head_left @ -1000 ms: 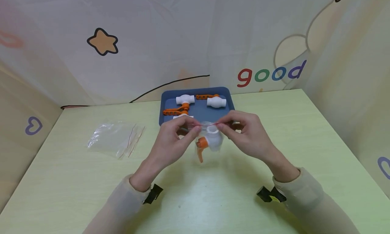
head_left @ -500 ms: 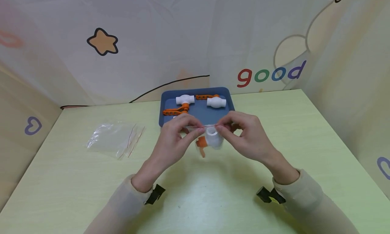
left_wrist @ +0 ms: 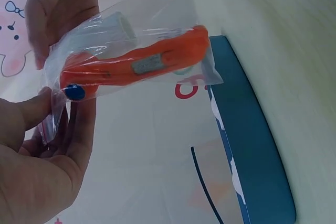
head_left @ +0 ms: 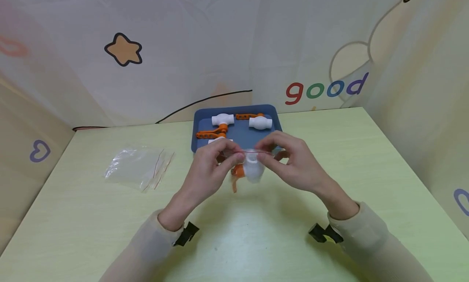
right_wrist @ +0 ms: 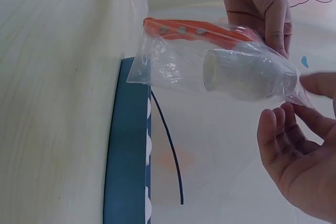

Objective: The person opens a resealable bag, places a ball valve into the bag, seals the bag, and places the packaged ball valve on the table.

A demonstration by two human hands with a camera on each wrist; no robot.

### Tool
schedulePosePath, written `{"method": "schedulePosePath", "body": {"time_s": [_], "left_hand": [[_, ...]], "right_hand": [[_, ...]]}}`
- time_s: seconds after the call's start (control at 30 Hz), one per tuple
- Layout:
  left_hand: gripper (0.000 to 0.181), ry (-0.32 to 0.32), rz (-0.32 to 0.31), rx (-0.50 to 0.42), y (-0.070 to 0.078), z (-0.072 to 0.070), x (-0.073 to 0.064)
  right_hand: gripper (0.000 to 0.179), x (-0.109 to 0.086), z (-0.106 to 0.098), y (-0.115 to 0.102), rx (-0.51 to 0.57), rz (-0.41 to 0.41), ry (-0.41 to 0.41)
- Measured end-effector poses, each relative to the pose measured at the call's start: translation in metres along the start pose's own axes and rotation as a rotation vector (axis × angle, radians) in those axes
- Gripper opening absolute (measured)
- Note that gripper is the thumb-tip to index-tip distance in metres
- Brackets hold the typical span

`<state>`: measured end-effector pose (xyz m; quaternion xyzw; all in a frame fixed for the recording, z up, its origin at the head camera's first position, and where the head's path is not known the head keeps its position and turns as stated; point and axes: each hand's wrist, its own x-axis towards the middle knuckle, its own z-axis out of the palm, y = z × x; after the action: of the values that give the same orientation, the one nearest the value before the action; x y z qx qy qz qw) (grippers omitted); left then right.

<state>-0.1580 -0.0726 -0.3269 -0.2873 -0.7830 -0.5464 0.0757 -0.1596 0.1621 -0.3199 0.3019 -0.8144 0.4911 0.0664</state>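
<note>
Between my hands hangs a clear zip bag point(right_wrist: 173, 64) with a red line along its top edge. Inside it is a white ball valve point(head_left: 253, 170) with an orange lever handle point(left_wrist: 142, 64). My left hand point(head_left: 207, 168) pinches the bag's top edge at the left between thumb and fingers. At the right end of that edge, my right hand point(head_left: 293, 161) pinches it likewise. The bag is held above the table, in front of the blue tray. Parts of the valve are hidden behind the left thumb and fingers in the head view.
Behind the hands stands a blue tray point(head_left: 242, 136) with white valves point(head_left: 260, 123) and orange handles point(head_left: 210, 134) in it. Flat clear zip bags point(head_left: 135, 168) lie on the left of the table point(head_left: 242, 241). A printed curtain point(head_left: 205, 41) closes the back.
The right hand has shifted slightly left along the bag's top edge, toward the left hand. The bag and valve have swung a little to the left.
</note>
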Motion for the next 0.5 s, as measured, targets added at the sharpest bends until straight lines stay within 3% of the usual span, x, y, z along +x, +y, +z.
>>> {"method": "schedulePosePath", "body": {"time_s": [0.5], "left_hand": [[0.012,-0.006,-0.050,-0.009,-0.0025,-0.0009,0.0001]], "right_hand": [[0.010,0.0040,0.0030,-0.0039,0.016,-0.005,0.043]]}}
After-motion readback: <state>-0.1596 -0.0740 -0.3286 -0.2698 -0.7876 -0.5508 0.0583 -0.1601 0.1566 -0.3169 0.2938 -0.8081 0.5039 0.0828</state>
